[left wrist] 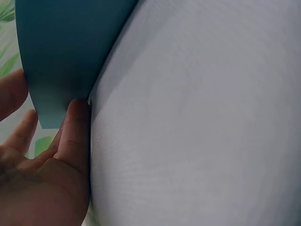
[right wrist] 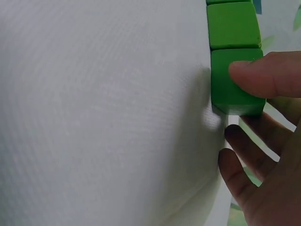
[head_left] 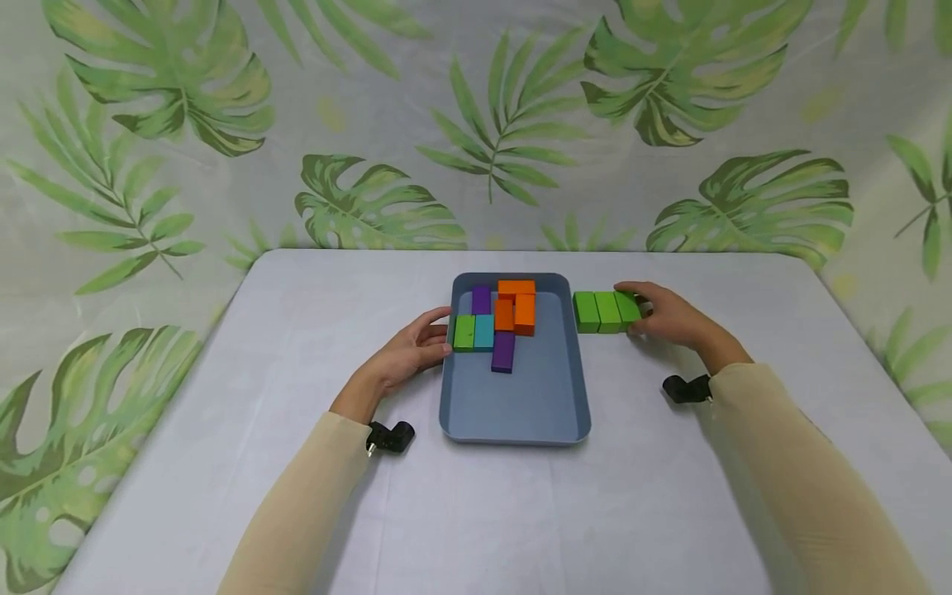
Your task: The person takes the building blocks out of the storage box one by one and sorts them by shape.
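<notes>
A blue-grey tray (head_left: 521, 409) holds several coloured blocks. My left hand (head_left: 407, 355) rests against the tray's left side. In the left wrist view, the fingers (left wrist: 75, 132) touch the outer wall, fairly straight. Right of the tray, three green blocks stand side by side in a row. My right hand (head_left: 669, 316) pinches the rightmost green block (head_left: 627, 307) between thumb and forefinger, at its front and back. The right wrist view shows the thumb (right wrist: 263, 75) on that block, with the other fingers spread loosely.
Inside the tray, orange blocks (head_left: 525, 314), purple blocks (head_left: 502, 352), a green block (head_left: 464, 332) and a teal block (head_left: 483, 332) lie toward the back left. The white-covered table (head_left: 476, 521) ends at a leaf-patterned cloth (head_left: 491, 124) behind.
</notes>
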The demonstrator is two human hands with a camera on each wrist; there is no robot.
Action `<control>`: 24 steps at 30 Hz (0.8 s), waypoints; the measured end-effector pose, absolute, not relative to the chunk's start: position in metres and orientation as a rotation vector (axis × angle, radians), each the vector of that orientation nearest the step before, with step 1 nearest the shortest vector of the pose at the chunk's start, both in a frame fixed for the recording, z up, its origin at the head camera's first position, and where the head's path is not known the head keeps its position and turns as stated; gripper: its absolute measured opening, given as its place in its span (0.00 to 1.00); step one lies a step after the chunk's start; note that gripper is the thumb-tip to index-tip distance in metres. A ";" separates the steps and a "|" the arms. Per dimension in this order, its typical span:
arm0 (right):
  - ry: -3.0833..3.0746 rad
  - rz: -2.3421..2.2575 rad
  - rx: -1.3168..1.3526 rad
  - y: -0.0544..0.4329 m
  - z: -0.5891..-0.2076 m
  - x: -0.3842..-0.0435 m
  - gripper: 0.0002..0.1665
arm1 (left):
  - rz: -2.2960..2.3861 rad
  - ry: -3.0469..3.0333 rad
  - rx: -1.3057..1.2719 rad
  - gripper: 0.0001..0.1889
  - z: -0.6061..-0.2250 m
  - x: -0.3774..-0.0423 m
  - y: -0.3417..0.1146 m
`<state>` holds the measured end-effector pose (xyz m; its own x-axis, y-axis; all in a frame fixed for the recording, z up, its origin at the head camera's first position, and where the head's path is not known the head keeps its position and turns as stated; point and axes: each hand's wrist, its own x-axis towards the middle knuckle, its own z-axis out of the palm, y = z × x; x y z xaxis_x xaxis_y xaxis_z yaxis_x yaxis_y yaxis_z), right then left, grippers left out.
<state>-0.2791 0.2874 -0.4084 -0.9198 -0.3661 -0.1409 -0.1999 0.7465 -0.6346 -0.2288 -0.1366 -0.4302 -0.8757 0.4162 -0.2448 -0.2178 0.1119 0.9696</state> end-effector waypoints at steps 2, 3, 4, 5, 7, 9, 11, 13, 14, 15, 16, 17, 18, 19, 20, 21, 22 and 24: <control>2.691 -0.931 -0.440 0.288 -0.410 -0.280 0.45 | 1.814 1.933 0.196 0.38 -0.430 -0.229 -0.136; 2.691 -0.926 -0.439 0.288 -0.410 -0.280 0.45 | 1.814 1.931 0.195 0.38 -0.430 -0.229 -0.136; 2.693 -0.920 -0.438 0.288 -0.410 -0.280 0.45 | 1.815 1.930 0.194 0.38 -0.431 -0.229 -0.136; 2.692 -0.918 -0.438 0.288 -0.410 -0.280 0.45 | 1.815 1.929 0.192 0.38 -0.430 -0.229 -0.136; 2.695 -0.915 -0.442 0.288 -0.411 -0.281 0.45 | 1.815 1.929 0.190 0.38 -0.430 -0.229 -0.136; 2.700 -0.911 -0.445 0.288 -0.411 -0.281 0.45 | 1.820 1.926 0.186 0.38 -0.430 -0.228 -0.136; 2.704 -0.906 -0.447 0.289 -0.412 -0.281 0.45 | 1.819 1.926 0.185 0.38 -0.430 -0.228 -0.136; 2.705 -0.905 -0.443 0.289 -0.413 -0.281 0.45 | 1.819 1.926 0.181 0.38 -0.430 -0.228 -0.137; 2.706 -0.905 -0.441 0.289 -0.413 -0.281 0.45 | 1.818 1.926 0.181 0.38 -0.430 -0.228 -0.137; 2.706 -0.906 -0.443 0.289 -0.413 -0.281 0.45 | 1.815 1.929 0.180 0.38 -0.430 -0.228 -0.137; 2.706 -0.907 -0.442 0.289 -0.414 -0.281 0.45 | 1.813 1.931 0.181 0.38 -0.430 -0.228 -0.137; 2.705 -0.908 -0.443 0.289 -0.413 -0.281 0.45 | 1.814 1.932 0.181 0.38 -0.430 -0.228 -0.137; 2.702 -0.912 -0.441 0.289 -0.413 -0.281 0.45 | 1.813 1.934 0.181 0.38 -0.430 -0.228 -0.137; 2.700 -0.911 -0.442 0.289 -0.413 -0.281 0.45 | 1.813 1.935 0.181 0.38 -0.430 -0.228 -0.137; 2.698 -0.912 -0.442 0.289 -0.413 -0.282 0.45 | 1.814 1.935 0.183 0.38 -0.430 -0.228 -0.137; 2.692 -0.918 -0.438 0.289 -0.412 -0.282 0.45 | 1.814 1.935 0.183 0.38 -0.430 -0.228 -0.137; 2.685 -0.923 -0.434 0.289 -0.411 -0.282 0.45 | 1.814 1.936 0.183 0.38 -0.430 -0.228 -0.136; 2.673 -0.925 -0.432 0.288 -0.407 -0.281 0.44 | 1.818 1.934 0.184 0.38 -0.430 -0.228 -0.136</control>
